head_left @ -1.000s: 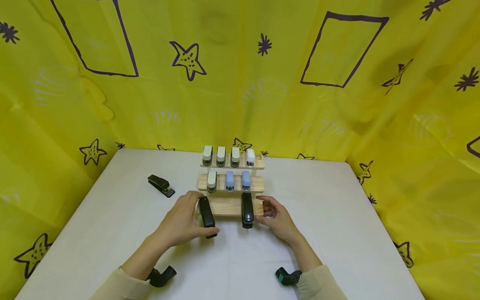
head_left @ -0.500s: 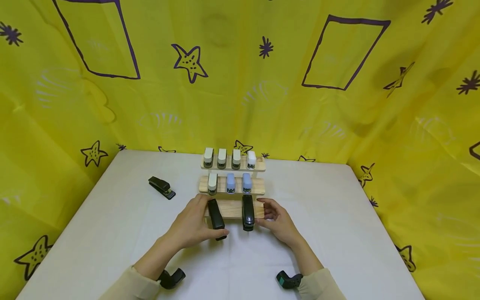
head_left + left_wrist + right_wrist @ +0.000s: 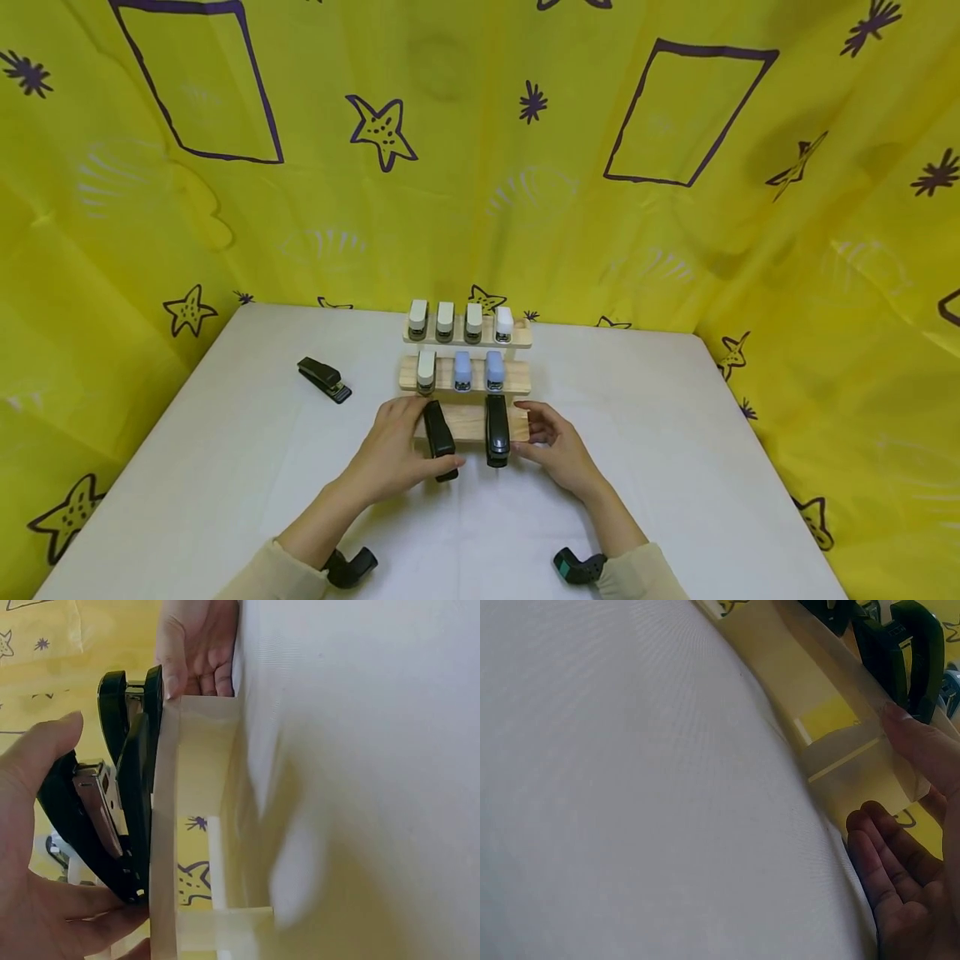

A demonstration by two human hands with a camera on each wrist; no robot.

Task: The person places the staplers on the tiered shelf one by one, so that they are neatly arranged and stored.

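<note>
My left hand (image 3: 393, 454) grips a black stapler (image 3: 441, 442) lengthwise, thumb at its front end and fingers at its rear. The stapler lies slanted at the left end of the lowest step of a wooden tiered rack (image 3: 468, 422). In the left wrist view its base (image 3: 136, 787) is right at the board, its top arm raised. A second black stapler (image 3: 497, 429) stands on the same step, farther right. My right hand (image 3: 558, 450) holds that step's right end, thumb at the front edge and index finger behind; its other fingers (image 3: 877, 862) stay loosely bent below.
Another black stapler (image 3: 324, 380) lies on the white tabletop (image 3: 225, 467) left of the rack. Small cream staplers (image 3: 445, 322) and a white one (image 3: 503, 325) fill the top tier. The middle tier bears a cream stapler (image 3: 426, 371) and two light-blue ones (image 3: 462, 371). A yellow curtain (image 3: 480, 233) hangs behind.
My left hand has moved right with the black stapler, bringing it over the step's left end, nearer the second stapler. The right hand keeps its hold on the rack. The view has shifted slightly.
</note>
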